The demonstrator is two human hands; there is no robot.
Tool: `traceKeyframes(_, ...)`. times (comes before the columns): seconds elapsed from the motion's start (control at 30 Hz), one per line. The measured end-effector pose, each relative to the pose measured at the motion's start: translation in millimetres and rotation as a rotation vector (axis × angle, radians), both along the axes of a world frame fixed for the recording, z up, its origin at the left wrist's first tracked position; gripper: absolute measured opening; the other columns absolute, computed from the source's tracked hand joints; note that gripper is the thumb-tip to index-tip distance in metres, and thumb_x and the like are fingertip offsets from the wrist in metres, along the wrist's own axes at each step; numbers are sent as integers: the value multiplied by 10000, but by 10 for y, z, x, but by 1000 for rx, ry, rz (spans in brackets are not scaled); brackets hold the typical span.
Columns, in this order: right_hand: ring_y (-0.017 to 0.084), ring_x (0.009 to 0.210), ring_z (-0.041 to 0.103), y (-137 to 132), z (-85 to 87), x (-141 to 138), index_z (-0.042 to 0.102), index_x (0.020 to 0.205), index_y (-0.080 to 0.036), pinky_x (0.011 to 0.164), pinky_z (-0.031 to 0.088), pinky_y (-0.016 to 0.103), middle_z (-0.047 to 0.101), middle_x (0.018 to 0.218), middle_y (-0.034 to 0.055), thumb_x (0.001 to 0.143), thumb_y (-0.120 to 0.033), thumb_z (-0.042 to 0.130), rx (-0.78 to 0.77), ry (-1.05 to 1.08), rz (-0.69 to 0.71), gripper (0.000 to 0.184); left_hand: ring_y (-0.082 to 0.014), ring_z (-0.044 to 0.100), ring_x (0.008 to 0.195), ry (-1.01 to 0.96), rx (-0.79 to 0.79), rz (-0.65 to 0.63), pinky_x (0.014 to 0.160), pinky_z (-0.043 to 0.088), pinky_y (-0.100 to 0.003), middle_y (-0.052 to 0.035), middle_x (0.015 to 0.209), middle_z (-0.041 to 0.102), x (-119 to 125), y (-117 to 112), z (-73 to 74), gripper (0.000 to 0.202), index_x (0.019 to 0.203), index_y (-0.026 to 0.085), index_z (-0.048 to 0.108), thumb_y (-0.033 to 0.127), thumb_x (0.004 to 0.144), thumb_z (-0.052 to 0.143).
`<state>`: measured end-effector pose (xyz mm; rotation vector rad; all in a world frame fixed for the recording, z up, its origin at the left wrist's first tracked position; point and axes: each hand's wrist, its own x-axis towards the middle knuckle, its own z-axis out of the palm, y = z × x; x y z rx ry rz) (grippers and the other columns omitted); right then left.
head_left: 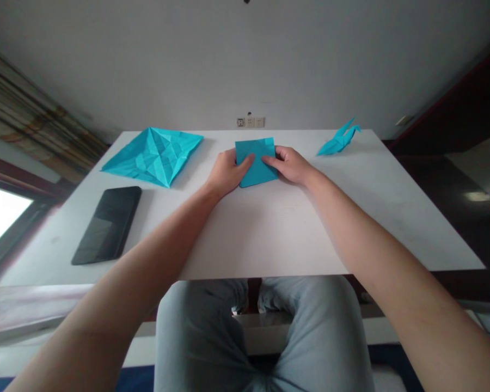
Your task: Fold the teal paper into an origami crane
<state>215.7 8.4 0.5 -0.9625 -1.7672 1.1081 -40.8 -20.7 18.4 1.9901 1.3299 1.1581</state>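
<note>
A pale wall [155,60] with power sockets [250,122] stands behind the white table [294,234], bright window [2,218] at left.

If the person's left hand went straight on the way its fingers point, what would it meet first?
The square of blue folded paper, which the left hand already seems to touch at the fingertips. Past that lies the right hand, though depth is hard to judge.

Two hands [227,173] [289,165] — three teal origami pieces [153,156] [256,162] [338,139] — one black tablet [106,225].
</note>
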Motion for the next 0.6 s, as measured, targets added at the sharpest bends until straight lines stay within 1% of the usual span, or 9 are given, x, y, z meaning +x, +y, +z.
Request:
traceKeyframes(0.17,329,1103,867,-7,11,-4,958,1145,-270,1098,738,528,975,1195,65,920,-815,993,-3,1,-14,591,-341,830,944,-1,7,-13,930,727,-444,-86,860,841,6,-2,-1,470,829,246,706,620,1114,703)
traceKeyframes(0.27,324,1096,870,-3,8,-8,958,1157,-264,1095,737,516,975,1199,72,926,-791,995,-13,3,-10,577,-338,827,954,-3,11,-24,908,724,-425,-86,880,862,8,-4,4,471,848,245,726,633,1112,700)
traceKeyframes(0.4,333,1099,869,-6,8,-10,951,1148,-254,1119,728,535,964,1182,85,922,-745,1018,-28,9,-19,545,-323,817,929,-1,0,-30,878,709,-404,-79,861,849,7,-9,13,496,820,249,692,658,1101,710)
traceKeyframes(0.47,334,1102,866,-7,9,-8,948,1141,-256,1129,723,539,963,1185,84,932,-737,1014,-25,-3,-18,528,-324,817,923,4,2,-36,882,713,-412,-80,863,851,6,-11,17,494,814,250,683,647,1107,698)
traceKeyframes(0.6,332,1091,860,-3,4,1,949,1135,-262,1102,725,533,968,1200,77,965,-750,972,6,-37,-17,517,-327,813,895,26,7,-34,911,730,-449,-85,852,841,6,-19,26,488,795,251,659,612,1122,695)
